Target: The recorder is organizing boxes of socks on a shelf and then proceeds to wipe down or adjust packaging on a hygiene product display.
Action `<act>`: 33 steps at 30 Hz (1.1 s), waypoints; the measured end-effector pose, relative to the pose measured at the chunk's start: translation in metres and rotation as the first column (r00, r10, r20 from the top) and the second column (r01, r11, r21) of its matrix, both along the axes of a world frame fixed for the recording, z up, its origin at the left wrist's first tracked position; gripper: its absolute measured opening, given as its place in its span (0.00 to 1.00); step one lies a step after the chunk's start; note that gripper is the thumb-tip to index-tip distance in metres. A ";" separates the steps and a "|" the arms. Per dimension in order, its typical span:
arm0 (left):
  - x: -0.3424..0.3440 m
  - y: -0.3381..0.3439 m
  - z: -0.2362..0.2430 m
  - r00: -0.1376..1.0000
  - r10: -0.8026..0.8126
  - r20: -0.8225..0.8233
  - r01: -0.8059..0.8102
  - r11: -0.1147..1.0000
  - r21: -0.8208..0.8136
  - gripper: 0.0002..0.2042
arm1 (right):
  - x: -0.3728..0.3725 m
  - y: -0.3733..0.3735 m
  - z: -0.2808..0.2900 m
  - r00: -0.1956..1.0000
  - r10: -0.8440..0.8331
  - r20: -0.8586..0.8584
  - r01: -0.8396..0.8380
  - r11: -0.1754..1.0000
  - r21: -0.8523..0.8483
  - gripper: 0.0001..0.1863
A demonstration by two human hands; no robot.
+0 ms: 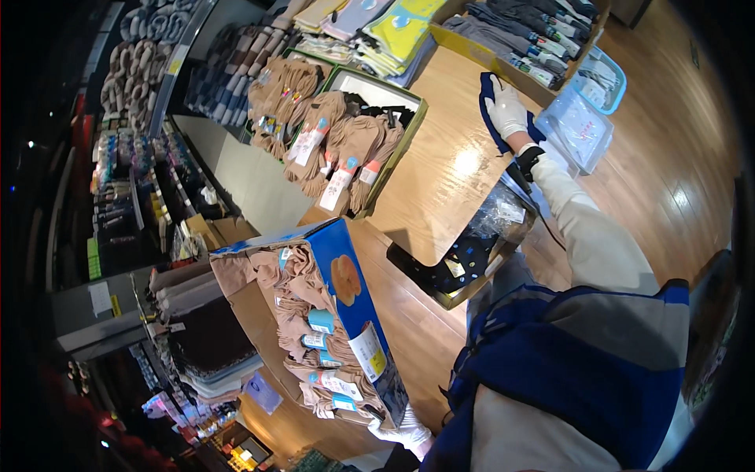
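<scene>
My left hand [401, 429], in a white glove, grips the lower end of a blue cardboard box [350, 291], which is tipped to show folded beige hosiery [311, 315] with paper labels. My gloved right hand [507, 114] has its fingers closed on a dark navy cloth item [494, 90] at the right edge of the wooden table [440, 141]. A dark cord hangs beside my right wrist. Below the tabletop, an open carton [440, 283] holds dark patterned items and clear plastic packs.
Boxes of beige hosiery [338, 149], folded yellow and grey goods [397, 35] and a carton of grey socks [527, 39] cover the far table. A clear plastic bin [574, 130] and a blue basket [602, 75] are at the right. Stocked shelves [134, 86] line the left.
</scene>
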State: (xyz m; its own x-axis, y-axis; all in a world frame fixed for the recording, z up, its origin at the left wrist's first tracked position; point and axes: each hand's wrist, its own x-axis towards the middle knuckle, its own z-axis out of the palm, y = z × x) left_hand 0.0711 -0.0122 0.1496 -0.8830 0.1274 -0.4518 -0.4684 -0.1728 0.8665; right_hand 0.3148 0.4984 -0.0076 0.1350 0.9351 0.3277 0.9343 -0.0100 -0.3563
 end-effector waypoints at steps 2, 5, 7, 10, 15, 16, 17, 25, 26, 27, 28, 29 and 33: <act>0.001 -0.001 0.001 1.000 0.023 0.003 -0.023 1.000 0.013 0.23 | -0.027 -0.004 -0.004 0.991 0.032 -0.131 -0.062 0.970 -0.233 0.28; 0.004 -0.007 0.007 0.999 0.051 0.012 -0.051 0.998 0.022 0.23 | -0.098 -0.045 -0.003 0.919 0.316 -0.234 -0.354 0.925 -0.141 0.28; 0.005 -0.009 0.010 0.997 0.074 0.014 -0.074 0.997 0.034 0.23 | -0.153 -0.093 0.005 0.870 0.422 -0.256 -0.466 0.872 -0.147 0.28; 0.005 -0.008 0.008 0.998 0.055 0.044 -0.058 0.997 0.058 0.23 | -0.182 -0.168 -0.005 0.705 0.704 -0.082 -0.701 0.675 -0.230 0.30; 0.008 -0.021 0.017 0.994 0.098 0.038 -0.101 0.989 0.105 0.23 | -0.196 -0.192 0.012 0.540 0.702 -0.465 -0.836 0.511 -0.199 0.25; 0.010 -0.019 0.016 0.994 0.098 0.050 -0.103 0.987 0.122 0.24 | -0.187 -0.179 0.016 0.552 0.669 -0.499 -0.830 0.502 -0.245 0.24; 0.008 -0.017 0.016 0.994 0.097 0.053 -0.103 0.986 0.127 0.24 | -0.175 -0.168 0.019 0.592 0.575 -0.565 -0.784 0.573 -0.238 0.24; 0.005 -0.018 0.022 0.990 0.121 0.070 -0.131 0.977 0.169 0.24 | -0.013 -0.013 0.001 0.976 0.109 -0.190 -0.158 0.951 -0.267 0.24; 0.005 -0.017 0.023 0.991 0.115 0.072 -0.126 0.977 0.174 0.24 | 0.009 0.005 -0.030 0.984 0.097 -0.151 -0.105 0.993 -0.045 0.26; 0.006 -0.013 0.019 0.991 0.097 0.090 -0.111 0.978 0.177 0.24 | 0.019 0.007 -0.032 0.992 0.044 -0.115 -0.050 0.998 -0.048 0.26; 0.007 -0.017 0.025 0.990 0.116 0.081 -0.129 0.976 0.175 0.24 | 0.007 0.005 -0.031 0.995 0.029 -0.099 -0.034 0.998 -0.051 0.27; 0.009 -0.017 0.026 0.989 0.124 0.081 -0.137 0.975 0.176 0.24 | -0.012 -0.005 -0.016 0.993 0.033 -0.113 -0.051 0.985 -0.162 0.26; 0.001 -0.009 0.026 0.991 0.073 0.113 -0.093 0.978 0.186 0.25 | -0.086 -0.077 0.016 0.855 0.411 -0.315 -0.413 0.908 0.063 0.12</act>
